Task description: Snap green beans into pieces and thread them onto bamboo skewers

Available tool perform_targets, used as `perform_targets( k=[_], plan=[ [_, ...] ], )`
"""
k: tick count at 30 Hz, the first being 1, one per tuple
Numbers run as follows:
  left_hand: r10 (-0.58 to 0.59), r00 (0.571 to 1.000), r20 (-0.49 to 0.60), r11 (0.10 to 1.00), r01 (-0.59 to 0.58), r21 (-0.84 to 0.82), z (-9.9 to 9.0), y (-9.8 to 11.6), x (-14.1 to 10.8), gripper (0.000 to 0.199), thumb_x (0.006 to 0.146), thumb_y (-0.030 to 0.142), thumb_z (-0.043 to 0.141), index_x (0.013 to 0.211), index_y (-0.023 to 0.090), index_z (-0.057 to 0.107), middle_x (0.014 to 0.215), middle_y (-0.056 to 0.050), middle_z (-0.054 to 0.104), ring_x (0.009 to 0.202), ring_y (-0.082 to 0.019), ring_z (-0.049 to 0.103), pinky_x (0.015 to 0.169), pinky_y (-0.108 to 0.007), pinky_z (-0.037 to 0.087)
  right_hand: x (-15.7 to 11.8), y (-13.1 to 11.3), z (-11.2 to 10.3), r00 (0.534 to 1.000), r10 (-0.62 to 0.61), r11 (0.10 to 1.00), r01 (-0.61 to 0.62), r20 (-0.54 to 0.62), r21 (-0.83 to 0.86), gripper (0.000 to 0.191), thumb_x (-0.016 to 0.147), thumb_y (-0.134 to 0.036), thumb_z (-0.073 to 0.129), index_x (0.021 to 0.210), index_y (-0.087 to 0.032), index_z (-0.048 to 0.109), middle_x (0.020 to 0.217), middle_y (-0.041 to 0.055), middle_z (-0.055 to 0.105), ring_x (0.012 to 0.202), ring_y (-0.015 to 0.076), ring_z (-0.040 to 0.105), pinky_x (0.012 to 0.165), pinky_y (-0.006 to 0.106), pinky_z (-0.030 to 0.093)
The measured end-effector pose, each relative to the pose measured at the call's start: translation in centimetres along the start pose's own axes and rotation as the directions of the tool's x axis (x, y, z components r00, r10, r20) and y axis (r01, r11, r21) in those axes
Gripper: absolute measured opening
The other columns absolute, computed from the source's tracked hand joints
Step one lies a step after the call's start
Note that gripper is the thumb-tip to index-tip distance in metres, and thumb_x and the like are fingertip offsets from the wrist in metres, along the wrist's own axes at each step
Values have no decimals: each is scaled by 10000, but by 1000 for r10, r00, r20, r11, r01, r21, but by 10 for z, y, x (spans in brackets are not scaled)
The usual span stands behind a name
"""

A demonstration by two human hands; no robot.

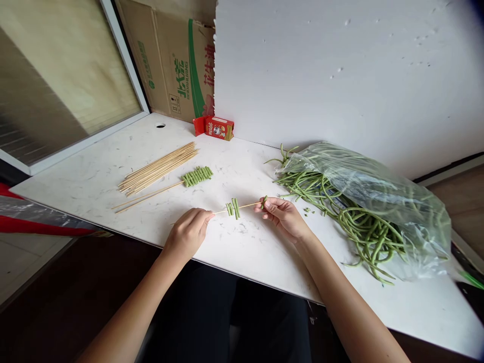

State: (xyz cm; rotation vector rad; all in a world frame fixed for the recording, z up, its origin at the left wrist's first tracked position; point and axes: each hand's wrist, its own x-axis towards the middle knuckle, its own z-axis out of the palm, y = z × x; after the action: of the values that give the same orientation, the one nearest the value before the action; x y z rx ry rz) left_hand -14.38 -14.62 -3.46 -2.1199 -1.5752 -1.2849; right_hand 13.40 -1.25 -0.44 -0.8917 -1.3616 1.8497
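Between my hands runs a thin wooden skewer [249, 204], held roughly level above the white table. Several short green bean pieces [236, 207] are threaded crosswise near its middle. My left hand [191, 229] pinches the skewer's left end. At the other end, my right hand [282, 217] grips a short bean piece [263, 202] between thumb and fingers, at the skewer's tip. Whether the tip has pierced that piece I cannot tell. Left of centre lies a skewer filled with bean pieces [197, 175], with a bare skewer beside its stick.
A bundle of wooden skewers [159, 169] lies at the left of the white table [242, 252]. On the right, long green beans [372, 232] spill from a clear plastic bag [412, 212]. A small red box [220, 128] and a cardboard carton [174, 65] stand behind.
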Motion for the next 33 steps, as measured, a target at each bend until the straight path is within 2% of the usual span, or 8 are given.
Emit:
perform_targets(
  k=[7, 16, 21, 33],
  plan=[
    [2, 1000, 0, 1000, -2, 1, -1, 0, 0, 234, 969, 5, 572, 1077, 202, 637, 939, -42, 736, 890, -178, 726, 835, -307, 613, 1, -1, 2, 999, -38, 997, 36, -22, -65, 321, 839, -496, 860, 1003, -220, 841, 1043, 99, 808, 913, 205, 736, 714, 293, 570],
    [-11, 1000, -1, 1000, 11, 14, -2, -3, -1, 360, 897, -92, 495, 1036, 207, 640, 923, -41, 731, 877, -200, 709, 813, -336, 601, -1, -3, 2, 999, 31, 995, -27, 42, -91, 321, 870, -510, 826, 997, -216, 838, 1023, 87, 801, 923, 194, 731, 760, 288, 572],
    [-1, 1000, -18, 999, 1, 42, -3, -3, 0, 357, 887, -96, 488, 1008, 202, 643, 881, -42, 715, 842, -208, 690, 779, -347, 588, -2, -1, 2, 995, 75, 994, -69, 62, -90, 316, 874, -507, 824, 974, -207, 838, 1022, 86, 800, 917, 184, 732, 764, 274, 575],
    [0, 1000, -20, 998, 1, 59, -3, -1, 0, 371, 887, -93, 463, 1004, 206, 648, 862, -45, 708, 832, -211, 682, 770, -354, 584, -1, 6, 2, 996, 63, 993, -56, 66, -100, 310, 903, -496, 798, 1002, -207, 843, 1008, 86, 805, 951, 189, 736, 790, 273, 595]
  ],
)
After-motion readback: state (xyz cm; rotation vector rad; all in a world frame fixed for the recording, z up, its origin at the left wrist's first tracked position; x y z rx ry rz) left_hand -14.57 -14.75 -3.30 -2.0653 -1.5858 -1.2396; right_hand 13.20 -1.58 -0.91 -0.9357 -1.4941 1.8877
